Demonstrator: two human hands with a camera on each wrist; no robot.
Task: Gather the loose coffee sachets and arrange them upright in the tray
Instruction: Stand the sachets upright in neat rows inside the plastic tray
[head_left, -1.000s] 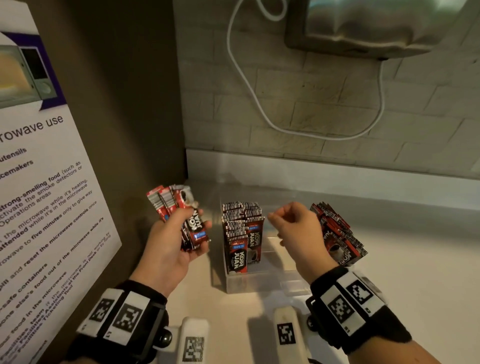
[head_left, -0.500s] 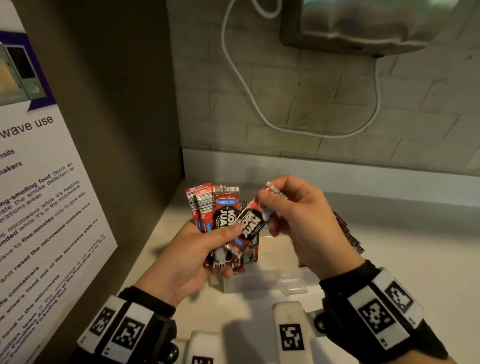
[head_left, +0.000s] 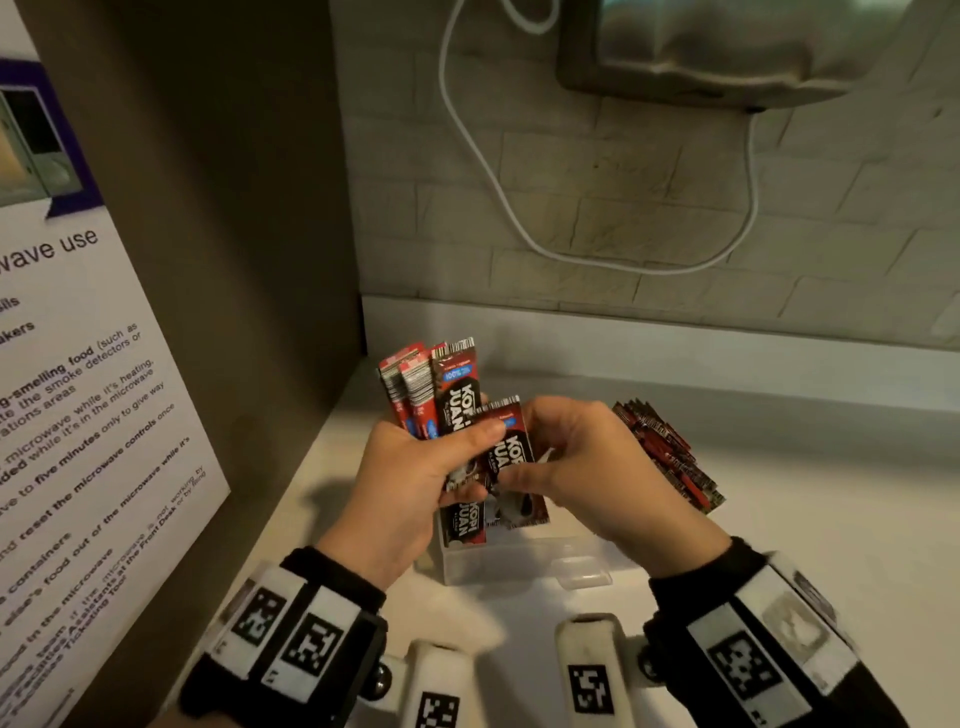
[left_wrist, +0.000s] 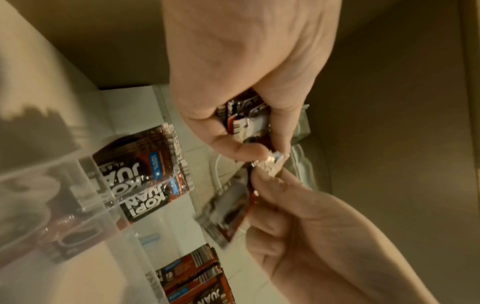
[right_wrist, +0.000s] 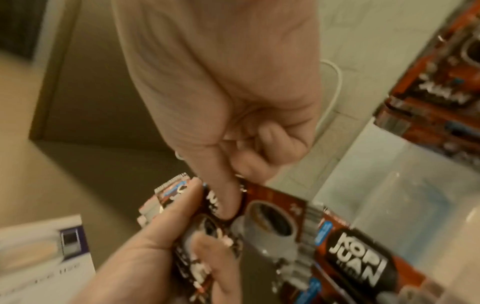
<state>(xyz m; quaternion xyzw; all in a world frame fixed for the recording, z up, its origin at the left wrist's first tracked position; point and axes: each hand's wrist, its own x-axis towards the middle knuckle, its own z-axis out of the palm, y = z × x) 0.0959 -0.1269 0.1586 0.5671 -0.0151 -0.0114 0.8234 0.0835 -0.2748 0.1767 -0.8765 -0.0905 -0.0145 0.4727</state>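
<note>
My left hand (head_left: 474, 462) grips a fanned bunch of red-and-black coffee sachets (head_left: 431, 389) above the clear tray (head_left: 524, 569). My right hand (head_left: 523, 451) pinches a single sachet (head_left: 519, 512) at the front of the bunch, thumb on its face, its lower end hanging over the tray. A row of sachets (head_left: 462, 527) stands upright in the tray's left side. In the left wrist view the left hand (left_wrist: 259, 148) holds the bunch (left_wrist: 246, 119) while the right hand's fingers (left_wrist: 272, 185) hold the single sachet (left_wrist: 226, 211). In the right wrist view the right thumb (right_wrist: 226, 205) presses that sachet (right_wrist: 270, 218).
A second stack of sachets (head_left: 670, 457) stands right of the tray on the white counter (head_left: 831, 519). A brown side panel with a microwave notice (head_left: 78, 415) closes the left. A white cable (head_left: 519, 223) hangs on the brick wall behind.
My right hand left the tray, met the left hand's bunch and took one sachet. Both hands shifted over the tray, and the single sachet went from tilted to nearly upright.
</note>
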